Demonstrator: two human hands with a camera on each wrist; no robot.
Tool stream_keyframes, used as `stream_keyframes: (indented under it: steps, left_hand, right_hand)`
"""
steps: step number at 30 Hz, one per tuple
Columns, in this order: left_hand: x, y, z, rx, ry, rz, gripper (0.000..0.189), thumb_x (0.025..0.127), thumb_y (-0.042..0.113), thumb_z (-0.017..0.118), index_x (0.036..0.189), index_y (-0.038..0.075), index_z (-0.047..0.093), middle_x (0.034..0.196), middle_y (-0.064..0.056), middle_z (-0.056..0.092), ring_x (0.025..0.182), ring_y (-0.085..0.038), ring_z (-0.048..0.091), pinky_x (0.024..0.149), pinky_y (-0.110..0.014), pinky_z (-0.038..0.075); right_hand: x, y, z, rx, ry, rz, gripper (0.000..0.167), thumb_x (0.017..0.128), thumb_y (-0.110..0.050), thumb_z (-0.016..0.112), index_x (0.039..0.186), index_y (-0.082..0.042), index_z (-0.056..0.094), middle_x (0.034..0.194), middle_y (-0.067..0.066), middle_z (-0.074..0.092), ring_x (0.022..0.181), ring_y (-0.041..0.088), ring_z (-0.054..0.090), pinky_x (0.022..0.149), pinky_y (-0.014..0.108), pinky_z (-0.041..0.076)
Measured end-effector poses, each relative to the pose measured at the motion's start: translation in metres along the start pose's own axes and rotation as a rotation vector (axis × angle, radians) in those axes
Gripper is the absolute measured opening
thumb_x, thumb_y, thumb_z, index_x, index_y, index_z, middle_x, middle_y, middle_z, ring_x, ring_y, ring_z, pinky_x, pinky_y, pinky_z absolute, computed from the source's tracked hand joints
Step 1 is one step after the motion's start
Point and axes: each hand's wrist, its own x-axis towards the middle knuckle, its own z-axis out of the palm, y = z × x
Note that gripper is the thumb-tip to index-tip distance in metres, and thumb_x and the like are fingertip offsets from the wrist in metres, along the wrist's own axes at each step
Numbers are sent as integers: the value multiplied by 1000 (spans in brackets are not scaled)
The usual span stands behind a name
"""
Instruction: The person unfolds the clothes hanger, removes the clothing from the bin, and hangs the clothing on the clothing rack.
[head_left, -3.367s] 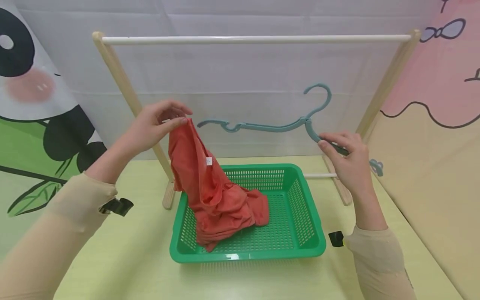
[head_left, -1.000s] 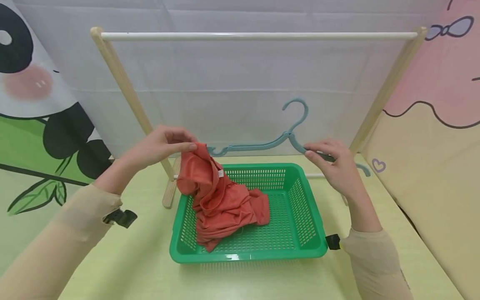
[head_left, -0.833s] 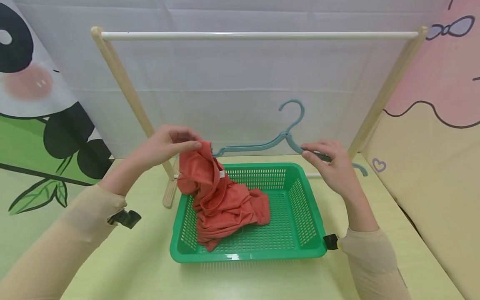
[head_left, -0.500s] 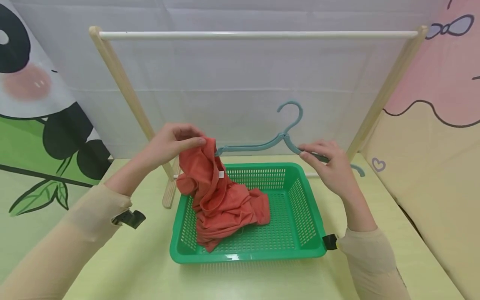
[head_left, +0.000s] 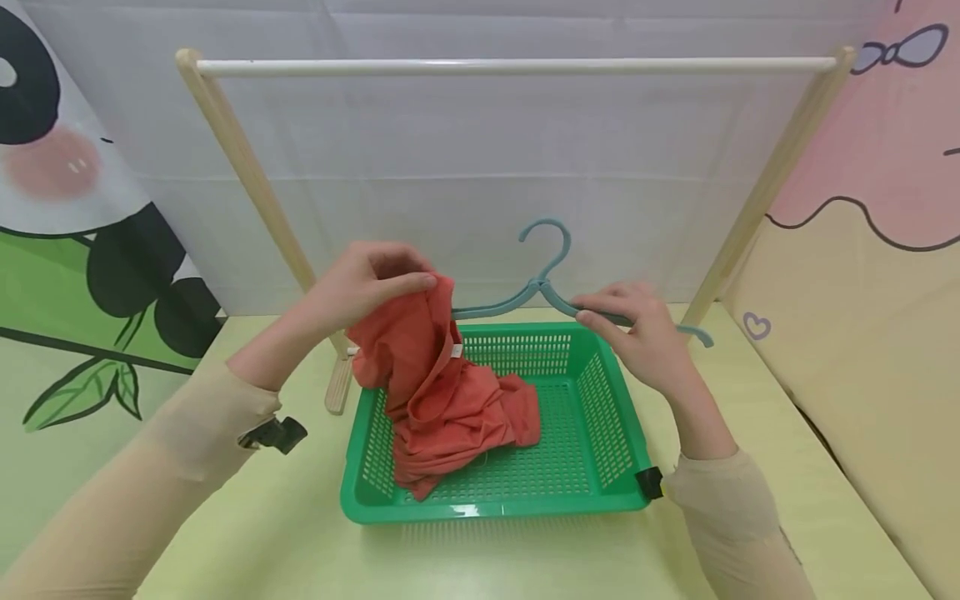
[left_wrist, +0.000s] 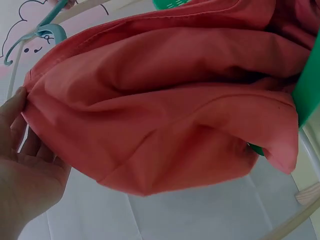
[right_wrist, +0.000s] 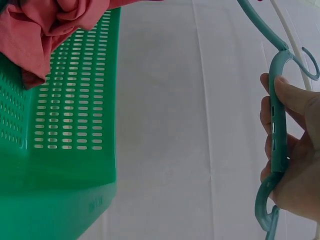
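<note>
My left hand (head_left: 382,283) pinches the neck edge of a red shirt (head_left: 420,358) between thumb and fingers, lifting that part above the basket. The lower part of the shirt lies bunched in the green basket (head_left: 495,510). My right hand (head_left: 626,329) holds one arm of a teal clothes hanger (head_left: 517,302), its hook pointing up. The hanger's far arm runs inside the shirt's opening, and its end is hidden by the cloth. In the right wrist view the fingers and thumb wrap the hanger arm (right_wrist: 278,120). A small white label (head_left: 456,351) shows at the collar.
Behind the basket stands a wooden rack with a white rail (head_left: 510,67) across the top. Its left post (head_left: 247,167) and right post (head_left: 772,183) rise on either side of the hands. The basket rests on a pale yellow table (head_left: 285,533), with printed cloth walls around.
The hanger has moved left and down, its far arm passing into the shirt's opening. The left hand has moved right with the pinched edge, drawing the cloth over the hanger.
</note>
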Motion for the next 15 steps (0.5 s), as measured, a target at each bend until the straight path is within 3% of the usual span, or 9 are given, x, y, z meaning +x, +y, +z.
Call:
stream_keyframes:
  steps: [7, 15]
  left_hand:
    - [0, 8, 3, -70, 49, -28, 18, 94, 25, 69, 109, 16, 73, 100, 4, 73, 90, -11, 67, 81, -23, 55]
    - [4, 22, 6, -132, 184, -43, 20, 92, 29, 71, 106, 15, 74, 95, 8, 73, 87, -11, 67, 79, -22, 54]
  right_hand:
    - [0, -3, 4, -18, -41, -10, 21, 93, -14, 69, 112, -11, 75, 103, 8, 71, 92, 14, 45, 75, 34, 41]
    - [-1, 1, 2, -55, -87, 3, 22, 95, -17, 67, 115, -14, 75, 102, 4, 71, 92, 13, 47, 71, 28, 44]
